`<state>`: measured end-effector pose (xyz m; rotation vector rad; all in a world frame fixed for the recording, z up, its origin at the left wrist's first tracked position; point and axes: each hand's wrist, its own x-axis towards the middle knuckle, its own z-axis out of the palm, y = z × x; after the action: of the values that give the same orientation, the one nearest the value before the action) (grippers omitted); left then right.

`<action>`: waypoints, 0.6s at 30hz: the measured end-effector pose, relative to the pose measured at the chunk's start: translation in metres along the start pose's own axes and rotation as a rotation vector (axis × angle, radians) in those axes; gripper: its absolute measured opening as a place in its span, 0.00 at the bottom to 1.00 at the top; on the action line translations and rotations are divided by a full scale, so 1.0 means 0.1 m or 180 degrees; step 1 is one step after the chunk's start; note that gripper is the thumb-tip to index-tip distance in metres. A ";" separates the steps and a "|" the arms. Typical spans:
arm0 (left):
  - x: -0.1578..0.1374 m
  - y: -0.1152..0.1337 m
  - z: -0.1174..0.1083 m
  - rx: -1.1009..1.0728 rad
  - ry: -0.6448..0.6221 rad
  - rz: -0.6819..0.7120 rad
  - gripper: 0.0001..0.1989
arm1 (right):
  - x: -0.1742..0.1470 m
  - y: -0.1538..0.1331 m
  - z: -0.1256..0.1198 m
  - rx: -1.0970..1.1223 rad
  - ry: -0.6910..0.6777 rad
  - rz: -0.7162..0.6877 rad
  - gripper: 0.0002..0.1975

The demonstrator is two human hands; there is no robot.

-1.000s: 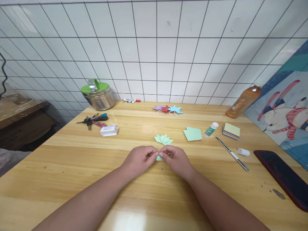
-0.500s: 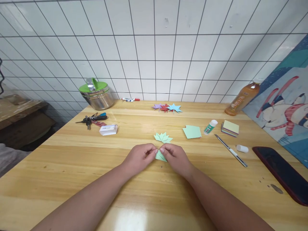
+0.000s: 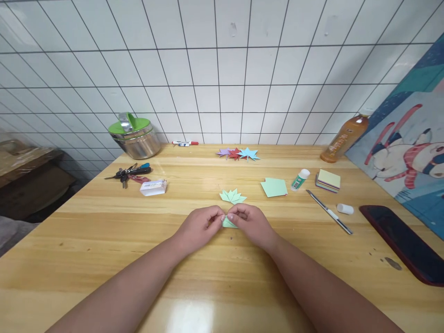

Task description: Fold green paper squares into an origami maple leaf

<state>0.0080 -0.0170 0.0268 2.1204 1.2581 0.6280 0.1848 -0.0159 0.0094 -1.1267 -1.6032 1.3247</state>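
Observation:
A small piece of folded green paper (image 3: 229,222) is pinched between my two hands, low over the wooden table. My left hand (image 3: 203,226) grips its left side, fingers curled and thumb tip pressed on the paper. On the other side my right hand (image 3: 252,225) holds it with thumb and bent fingers. Parts of the paper are hidden behind the fingers. Just beyond my fingertips lies a pointed green paper leaf shape (image 3: 233,196). Flat green paper sheets (image 3: 274,187) rest to the right of it.
Purple, red and blue paper leaves (image 3: 248,154) lie near the tiled wall. At right are a glue stick (image 3: 300,180), sticky notes (image 3: 328,181), a utility knife (image 3: 329,212), a white cap (image 3: 345,209), a phone (image 3: 402,243) and a bottle (image 3: 345,138). Keys (image 3: 128,173) and a steel pot (image 3: 138,141) stand left.
The view has shifted slightly, so everything on the table sits a little further left. Both hands keep their pinch, and the folded green paper shows slightly less below the fingers.

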 end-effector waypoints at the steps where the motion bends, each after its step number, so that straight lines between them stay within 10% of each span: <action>1: 0.00 -0.01 0.00 0.0000 0.0007 0.0003 0.11 | 0.00 0.01 0.00 0.0002 0.0005 0.0006 0.09; 18: 0.02 -0.03 0.02 -0.0115 0.0106 0.0001 0.10 | 0.01 0.02 -0.03 -0.0077 0.0089 -0.0097 0.11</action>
<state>0.0080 -0.0149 0.0238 2.0888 1.2551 0.6839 0.1874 -0.0139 0.0081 -1.1260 -1.6138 1.2678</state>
